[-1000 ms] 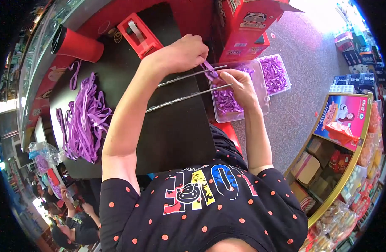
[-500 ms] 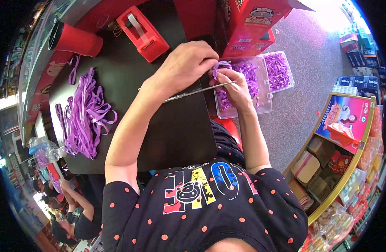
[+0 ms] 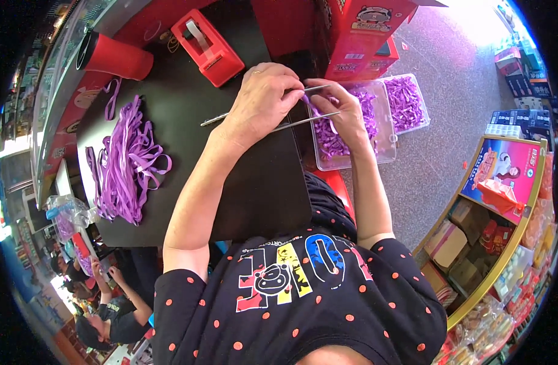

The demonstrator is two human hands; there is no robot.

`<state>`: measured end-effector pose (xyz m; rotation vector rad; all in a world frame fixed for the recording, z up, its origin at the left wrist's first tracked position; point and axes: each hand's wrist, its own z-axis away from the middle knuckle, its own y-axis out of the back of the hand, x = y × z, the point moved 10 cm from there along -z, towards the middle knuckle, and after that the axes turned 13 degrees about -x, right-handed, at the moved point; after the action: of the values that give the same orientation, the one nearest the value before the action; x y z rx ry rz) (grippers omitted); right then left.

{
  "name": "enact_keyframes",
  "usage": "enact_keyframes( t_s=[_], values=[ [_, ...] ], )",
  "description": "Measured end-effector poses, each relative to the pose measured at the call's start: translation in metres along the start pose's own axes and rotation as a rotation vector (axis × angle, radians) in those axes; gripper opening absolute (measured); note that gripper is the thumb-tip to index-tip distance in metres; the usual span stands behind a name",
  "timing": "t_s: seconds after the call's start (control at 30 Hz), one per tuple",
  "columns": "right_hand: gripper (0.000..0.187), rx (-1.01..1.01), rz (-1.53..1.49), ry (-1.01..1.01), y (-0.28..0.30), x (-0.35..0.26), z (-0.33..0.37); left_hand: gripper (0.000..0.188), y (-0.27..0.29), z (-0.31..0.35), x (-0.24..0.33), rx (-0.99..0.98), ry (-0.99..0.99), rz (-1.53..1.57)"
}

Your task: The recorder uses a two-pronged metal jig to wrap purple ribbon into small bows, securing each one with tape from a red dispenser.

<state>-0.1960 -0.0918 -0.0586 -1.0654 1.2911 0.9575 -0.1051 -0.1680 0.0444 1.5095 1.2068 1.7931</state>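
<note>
Pinching a narrow, flat strip of purple ribbon (image 3: 310, 104), apparently cloth, the left hand (image 3: 270, 97) had thumb and forefinger closed together as I viewed it from my remote station. The strip lay between the hands, its short visible length slanting down and rightward from those fingertips, nearer the left. Two slim silver metal rods (image 3: 297, 124) ran left to right, angled slightly away from the wearer; their far ends met the right hand (image 3: 343, 112), which was curved and partly open, fingers parted. Whether it gripped the strip, I could not tell. Just beyond it sat a clear plastic box (image 3: 385, 137) of purple pieces; well left, a loose heap of long purple ribbons (image 3: 124, 164) lay on the black surface (image 3: 254, 188).
</note>
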Motion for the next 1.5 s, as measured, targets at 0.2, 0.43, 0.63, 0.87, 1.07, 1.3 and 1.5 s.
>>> enact_keyframes(
  t_s=[0.2, 0.43, 0.63, 0.87, 1.07, 1.3, 1.5],
  values=[
    [0.031, -0.274, -0.075, -0.083, -0.011, -0.004, -0.022, 0.017, 0.0, 0.007, -0.001, 0.061, 0.084, 0.085],
    [0.023, -0.313, 0.509, 0.035, -0.006, 0.004, -0.027, 0.016, -0.004, 0.011, -0.008, 0.1, 0.039, 0.134],
    [0.023, -0.294, 0.67, -0.174, 0.022, 0.073, -0.019, 0.014, -0.005, 0.014, -0.008, 0.161, -0.006, 0.088],
    [0.02, -0.177, 0.628, -0.383, 0.048, 0.161, 0.011, 0.014, -0.004, 0.017, -0.007, 0.21, -0.045, 0.064],
    [0.026, -0.043, 0.66, -0.216, 0.049, 0.2, 0.041, 0.015, -0.005, 0.014, -0.006, 0.181, -0.039, 0.07],
    [0.018, 0.285, -0.518, -0.188, 0.039, 0.21, 0.064, 0.017, -0.004, 0.016, -0.007, 0.182, -0.025, 0.041],
    [0.017, 0.353, -0.725, -0.29, 0.046, 0.224, 0.063, 0.017, -0.005, 0.014, -0.004, 0.16, -0.036, 0.035]
  ],
)
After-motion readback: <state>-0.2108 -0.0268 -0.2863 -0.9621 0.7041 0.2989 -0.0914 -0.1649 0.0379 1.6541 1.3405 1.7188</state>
